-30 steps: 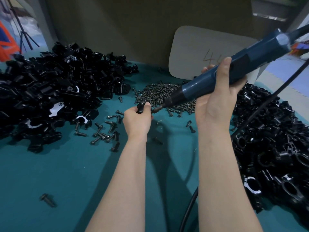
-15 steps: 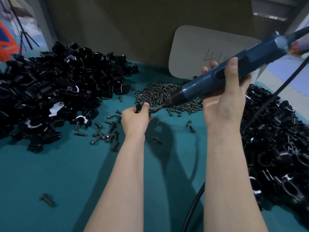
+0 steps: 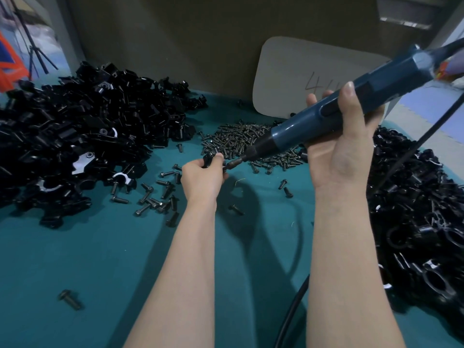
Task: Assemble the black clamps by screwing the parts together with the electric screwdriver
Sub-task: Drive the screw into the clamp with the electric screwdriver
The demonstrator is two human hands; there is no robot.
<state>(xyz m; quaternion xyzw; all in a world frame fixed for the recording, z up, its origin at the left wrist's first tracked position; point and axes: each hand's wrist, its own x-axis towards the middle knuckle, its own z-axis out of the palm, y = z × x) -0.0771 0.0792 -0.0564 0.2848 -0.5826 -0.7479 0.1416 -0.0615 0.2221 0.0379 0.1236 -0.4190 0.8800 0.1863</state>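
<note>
At centre frame, above the teal table top (image 3: 100, 272), the left hand (image 3: 203, 175) pinches a small black clamp (image 3: 209, 157) between thumb and curled fingers; the piece is glossy black, mostly hidden by the fingers, so its shape cannot be told. The right hand (image 3: 339, 151) is wrapped round the barrel of the electric screwdriver (image 3: 396, 74), thumb lying along the switch side. Tool body is dark blue with a black knurled nose; it slants from upper right of the frame down toward the centre, bit tip (image 3: 234, 163) touching the clamp at the left hand. A black cable (image 3: 291, 310) runs off the lower edge. Left of frame: large heap of black clamp parts (image 3: 75, 136), a few showing pale inner faces. Right of frame: second heap of clamp pieces (image 3: 421, 222), ring-shaped openings visible. Behind the hands: mound of dark screws (image 3: 241, 144); more loose screws (image 3: 155, 197) scattered left of the left wrist; one lone screw (image 3: 71, 299) at lower left. A grey board (image 3: 296, 79) with handwritten "44" leans at the back.
</note>
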